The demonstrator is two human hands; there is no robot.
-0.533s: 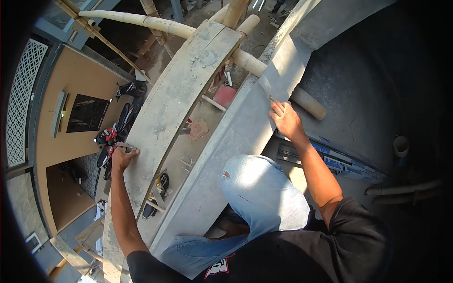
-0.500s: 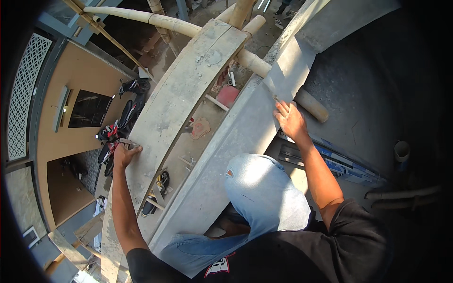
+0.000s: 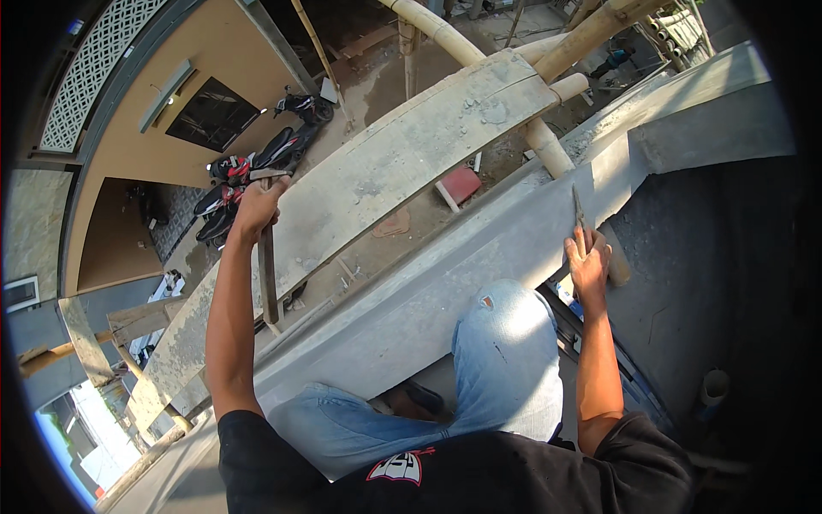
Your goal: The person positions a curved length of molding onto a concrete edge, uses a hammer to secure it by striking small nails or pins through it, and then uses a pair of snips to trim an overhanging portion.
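My left hand [image 3: 259, 208] is closed around a hammer [image 3: 267, 274], close under its head. The handle hangs down over the plank's inner edge. Beneath it runs a long, dusty scaffold plank [image 3: 368, 176]. Over the grey concrete beam [image 3: 428, 295], near its right edge, my right hand [image 3: 589, 264] grips a slim pointed metal tool [image 3: 578, 206], its tip directed away from me. The tool's lower end is hidden in my fingers. My knee in torn jeans [image 3: 505, 343] rests between my arms, over the beam.
Bamboo poles [image 3: 548, 147] carry the plank at its far end. Through the gap between plank and beam, the ground below shows a red object [image 3: 462, 183]. Motorbikes [image 3: 287, 141] stand below at the left. A dark recess [image 3: 685, 257] lies to the right.
My view has turned. My left hand has lifted off the plank, bringing the hammer handle into sight. My right hand now holds the pointed tool up, its length plainly visible.
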